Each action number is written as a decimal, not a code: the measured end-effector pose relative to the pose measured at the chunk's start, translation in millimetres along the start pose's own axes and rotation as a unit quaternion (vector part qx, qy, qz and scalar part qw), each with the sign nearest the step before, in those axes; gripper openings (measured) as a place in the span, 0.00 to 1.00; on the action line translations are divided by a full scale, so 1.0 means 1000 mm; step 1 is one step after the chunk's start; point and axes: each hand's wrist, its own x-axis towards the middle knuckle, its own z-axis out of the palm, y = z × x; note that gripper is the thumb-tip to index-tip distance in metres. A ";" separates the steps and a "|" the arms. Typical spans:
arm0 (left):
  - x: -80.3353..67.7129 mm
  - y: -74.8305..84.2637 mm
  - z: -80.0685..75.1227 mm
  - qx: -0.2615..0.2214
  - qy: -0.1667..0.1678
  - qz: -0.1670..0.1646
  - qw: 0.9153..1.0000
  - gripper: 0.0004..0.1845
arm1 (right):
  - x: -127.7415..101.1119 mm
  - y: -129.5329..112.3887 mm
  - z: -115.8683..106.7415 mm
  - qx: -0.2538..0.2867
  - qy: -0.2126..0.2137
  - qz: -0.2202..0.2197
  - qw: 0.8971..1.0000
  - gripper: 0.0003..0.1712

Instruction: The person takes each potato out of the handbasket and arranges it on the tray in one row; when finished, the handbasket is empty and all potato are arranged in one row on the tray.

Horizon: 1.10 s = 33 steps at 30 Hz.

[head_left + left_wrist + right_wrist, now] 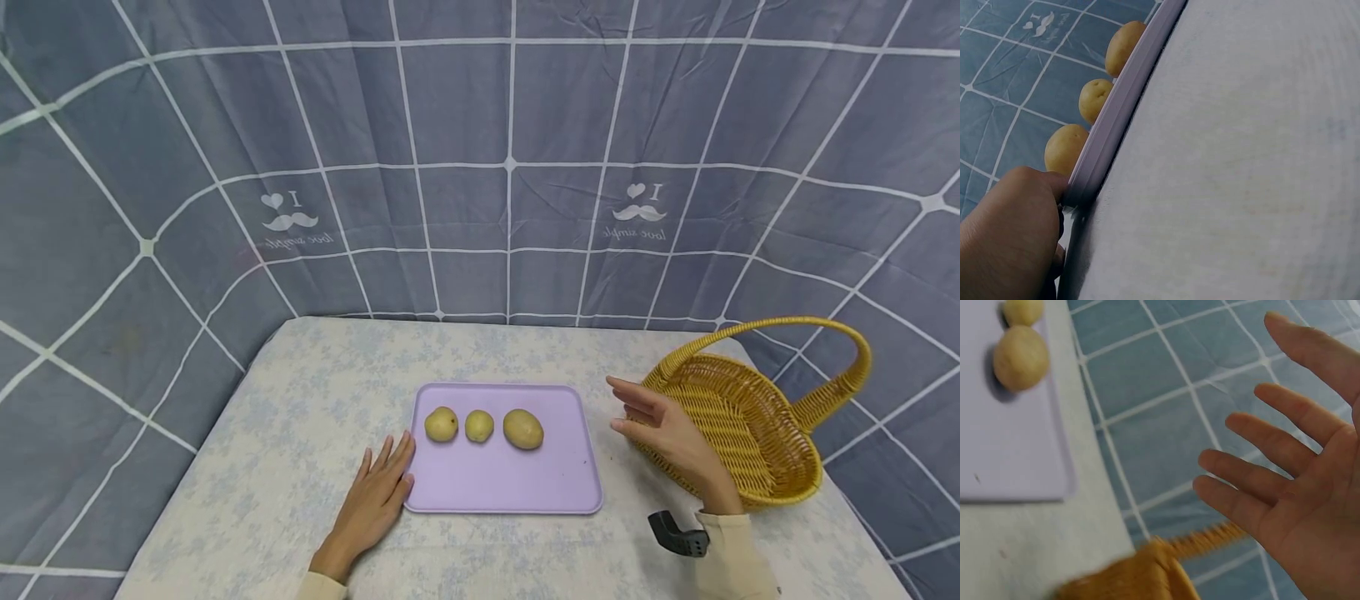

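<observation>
On a light purple tray (510, 483) three potatoes lie in a row: a small one (441, 424) at the left, another small one (479, 426) in the middle, and a larger potato (523, 429) at the right. My left hand (371, 504) lies with extended fingers at the tray's left edge, its fingertips touching the rim. Between tray and basket, my right hand (667, 429) is held above the table, fingers extended and thumb apart, holding nothing. A yellow wicker basket (731, 417) with a tall handle stands just right of that hand, which hides part of its near-left rim.
A patterned white cloth (322, 375) covers the table. Behind and at both sides hangs a blue-grey curtain (465, 208) with white grid lines. A black strap-like device (678, 535) sits at the right wrist, by the beige sleeve (731, 554).
</observation>
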 end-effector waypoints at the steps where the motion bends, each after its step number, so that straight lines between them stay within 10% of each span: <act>1: 0.000 0.000 0.000 0.000 0.000 0.000 1.000 0.27 | -0.005 -0.001 -0.005 -0.002 0.004 -0.003 1.000 0.32; 15: -0.002 -0.005 0.003 0.001 0.004 0.005 1.000 0.27 | -0.059 0.005 -0.068 0.038 0.073 -0.045 0.996 0.30; 33: 0.000 -0.001 -0.003 -0.008 0.002 0.005 1.000 0.27 | -0.021 0.049 -0.104 -0.005 0.075 0.055 0.996 0.29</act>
